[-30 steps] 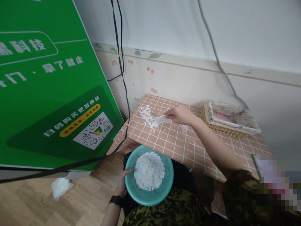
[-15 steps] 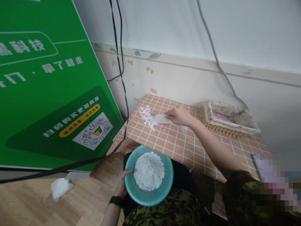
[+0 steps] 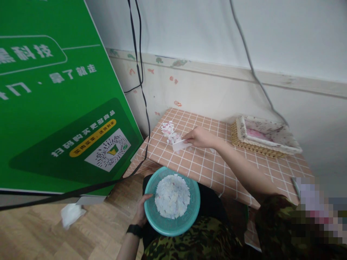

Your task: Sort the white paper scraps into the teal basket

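My right hand [image 3: 197, 137] pinches a flat white card [image 3: 180, 145] over the checked tabletop. The card stands on edge against a small pile of white and pink paper scraps [image 3: 168, 130] near the table's left end. Below the table edge, my left hand [image 3: 142, 209] grips the left rim of a teal plastic colander [image 3: 193, 213], thumb over the rim. Inside the colander is a heap of small white paper pieces [image 3: 172, 196]. It rests at my lap.
A wicker basket [image 3: 244, 145] with a cloth liner stands at the table's back right. A large green panel [image 3: 67, 108] fills the left. Black cables [image 3: 141, 83] hang between panel and table. A white plastic bag [image 3: 72, 215] lies on the wooden floor.
My right hand has brought the card slightly left and nearer to me, and tilted it more upright along the scraps. My left hand keeps the colander where it was.
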`<state>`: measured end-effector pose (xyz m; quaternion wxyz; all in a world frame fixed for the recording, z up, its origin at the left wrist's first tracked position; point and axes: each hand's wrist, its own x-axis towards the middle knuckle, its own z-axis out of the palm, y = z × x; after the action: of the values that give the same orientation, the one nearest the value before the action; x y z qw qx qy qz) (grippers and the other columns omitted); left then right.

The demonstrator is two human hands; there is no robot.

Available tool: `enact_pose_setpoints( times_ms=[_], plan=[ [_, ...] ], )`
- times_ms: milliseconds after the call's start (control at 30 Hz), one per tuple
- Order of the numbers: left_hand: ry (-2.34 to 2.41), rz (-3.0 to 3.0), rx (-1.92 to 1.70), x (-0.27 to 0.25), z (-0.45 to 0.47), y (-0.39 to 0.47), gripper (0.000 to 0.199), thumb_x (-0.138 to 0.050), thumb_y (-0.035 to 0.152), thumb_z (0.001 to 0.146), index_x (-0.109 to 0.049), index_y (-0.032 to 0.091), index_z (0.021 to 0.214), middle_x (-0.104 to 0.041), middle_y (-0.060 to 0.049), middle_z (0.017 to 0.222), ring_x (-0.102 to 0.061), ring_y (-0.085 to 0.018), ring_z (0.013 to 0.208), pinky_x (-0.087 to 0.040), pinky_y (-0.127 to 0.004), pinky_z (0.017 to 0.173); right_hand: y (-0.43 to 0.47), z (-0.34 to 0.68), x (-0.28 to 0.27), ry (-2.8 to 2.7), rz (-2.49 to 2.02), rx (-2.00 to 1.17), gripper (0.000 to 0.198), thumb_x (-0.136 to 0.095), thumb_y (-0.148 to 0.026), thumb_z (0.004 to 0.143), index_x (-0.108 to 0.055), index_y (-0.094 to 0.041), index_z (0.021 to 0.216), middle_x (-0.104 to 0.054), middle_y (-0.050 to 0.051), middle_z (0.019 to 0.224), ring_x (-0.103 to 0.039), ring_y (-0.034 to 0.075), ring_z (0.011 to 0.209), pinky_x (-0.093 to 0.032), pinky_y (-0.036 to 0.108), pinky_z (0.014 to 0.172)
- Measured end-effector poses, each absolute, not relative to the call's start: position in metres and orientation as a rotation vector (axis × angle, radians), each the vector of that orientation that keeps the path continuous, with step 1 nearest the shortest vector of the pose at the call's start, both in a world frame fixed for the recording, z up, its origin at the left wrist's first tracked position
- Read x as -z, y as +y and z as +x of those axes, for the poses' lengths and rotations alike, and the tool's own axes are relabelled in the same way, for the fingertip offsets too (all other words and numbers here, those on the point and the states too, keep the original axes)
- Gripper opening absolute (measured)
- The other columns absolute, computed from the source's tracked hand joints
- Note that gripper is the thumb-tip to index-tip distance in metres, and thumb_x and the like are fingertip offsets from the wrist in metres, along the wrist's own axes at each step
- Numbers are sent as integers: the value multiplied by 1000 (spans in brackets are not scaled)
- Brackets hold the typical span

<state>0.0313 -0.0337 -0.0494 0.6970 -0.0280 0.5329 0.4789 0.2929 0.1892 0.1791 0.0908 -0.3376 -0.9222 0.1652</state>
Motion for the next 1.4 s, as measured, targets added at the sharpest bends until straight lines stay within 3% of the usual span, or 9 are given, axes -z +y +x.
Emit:
enact_pose_setpoints(
  times_ms=[400,567,867,1067,1400],
  plan=[
    [1121,-26,-1049,58,28,-36,17,-64,22,67,-70,10,77,-74,-9,65,-66,-23,56,-52,-35,60,180,312,-196,-2866,-1029,-481,20,-56,-20,80,-74,-24,89,-69,2,72,-57,13,65,-31,26,59],
    [1154,-25,-1064,55,30,-35,12,-65,21,65,-69,12,71,-71,-6,56,-64,-22,50,-51,-33,53,183,342,-203,-2798,-1217,-304,20,-54,-22,81,-74,-23,86,-69,3,72,-57,14,64,-32,26,58],
    [1158,-19,-1056,58,29,-35,15,-67,23,64,-70,12,75,-74,-7,64,-67,-24,57,-53,-36,61,123,336,-132,-2295,-1613,68,31,-40,-26,91,-70,-19,94,-68,7,73,-59,19,64,-33,28,56],
    [1173,14,-1076,62,29,-36,15,-68,23,63,-70,13,75,-74,-7,67,-67,-24,59,-53,-37,62,115,340,-109,-2266,-1492,-61,32,-43,-28,92,-69,-20,108,-72,9,82,-64,20,69,-42,29,63],
    [1172,-9,-1056,54,30,-37,14,-66,22,65,-70,12,74,-74,-7,65,-67,-24,59,-53,-37,63,127,337,-119,-2367,-1187,-265,28,-48,-31,92,-71,-21,103,-73,5,91,-67,17,76,-45,28,67]
  ],
)
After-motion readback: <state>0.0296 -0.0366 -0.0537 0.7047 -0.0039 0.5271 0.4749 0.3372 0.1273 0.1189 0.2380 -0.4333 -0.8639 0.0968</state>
